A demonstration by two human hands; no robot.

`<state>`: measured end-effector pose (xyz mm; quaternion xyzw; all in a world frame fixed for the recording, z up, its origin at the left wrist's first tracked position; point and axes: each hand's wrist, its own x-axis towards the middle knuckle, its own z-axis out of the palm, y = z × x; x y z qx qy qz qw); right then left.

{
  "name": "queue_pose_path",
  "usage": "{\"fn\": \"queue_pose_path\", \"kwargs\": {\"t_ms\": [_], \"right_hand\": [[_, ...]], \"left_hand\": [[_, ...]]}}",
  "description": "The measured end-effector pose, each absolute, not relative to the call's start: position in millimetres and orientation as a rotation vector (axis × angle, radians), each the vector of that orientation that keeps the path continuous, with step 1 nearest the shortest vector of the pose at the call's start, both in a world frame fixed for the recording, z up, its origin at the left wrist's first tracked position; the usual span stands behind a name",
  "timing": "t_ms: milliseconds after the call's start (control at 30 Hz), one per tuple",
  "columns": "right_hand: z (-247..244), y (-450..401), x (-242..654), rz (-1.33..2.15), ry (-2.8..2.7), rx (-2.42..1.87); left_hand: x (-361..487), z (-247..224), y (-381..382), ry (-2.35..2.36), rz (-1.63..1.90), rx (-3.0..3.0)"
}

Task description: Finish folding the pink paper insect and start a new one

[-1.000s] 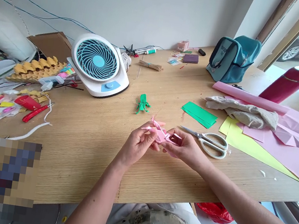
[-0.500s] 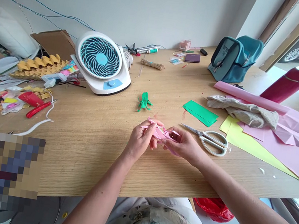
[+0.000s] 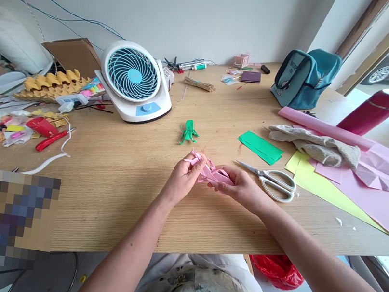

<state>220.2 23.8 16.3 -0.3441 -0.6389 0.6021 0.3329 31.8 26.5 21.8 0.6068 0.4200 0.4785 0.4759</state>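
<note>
A folded piece of pink paper point(image 3: 208, 172) with thin pointed parts is held above the wooden table between both hands. My left hand point(image 3: 185, 175) pinches its left end between thumb and fingers. At its right end, my right hand point(image 3: 240, 186) grips the paper, the thumb on the near side. Just beyond the hands lies a small green folded paper figure point(image 3: 189, 131) with thin legs. Green paper sheets point(image 3: 260, 147) rest to the right of it. Scissors point(image 3: 276, 183) with white handles lie beside my right hand, blades pointing left.
A white fan point(image 3: 134, 83) stands at the back left, near scattered scraps and a red cup point(image 3: 42, 127). On the right are yellow paper point(image 3: 333, 196), pink sheets point(image 3: 383, 206), a grey cloth point(image 3: 320, 146), a teal bag point(image 3: 301, 79) and a red flask point(image 3: 375, 112).
The pink paper has been tilted in my hands, and its right part looks flatter. My fingers have shifted slightly on it. The view has moved a little.
</note>
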Motion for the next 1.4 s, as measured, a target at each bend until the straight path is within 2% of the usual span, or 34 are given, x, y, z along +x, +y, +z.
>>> {"fn": "queue_pose_path", "kwargs": {"t_ms": [367,1033,1400], "right_hand": [[2.8,21.2,204.8,1.488,-1.624,-0.912],[4.4,17.6,200.0,1.507,-1.62,-0.853],[10.6,17.6,206.4,1.557,-1.548,-0.842]], "left_hand": [[49.0,7.4,23.3,1.175,1.368,1.171],[55.5,-3.1,22.1,1.245,1.392,1.159],[52.7,-6.8,26.6,1.061,1.449,0.985]]}}
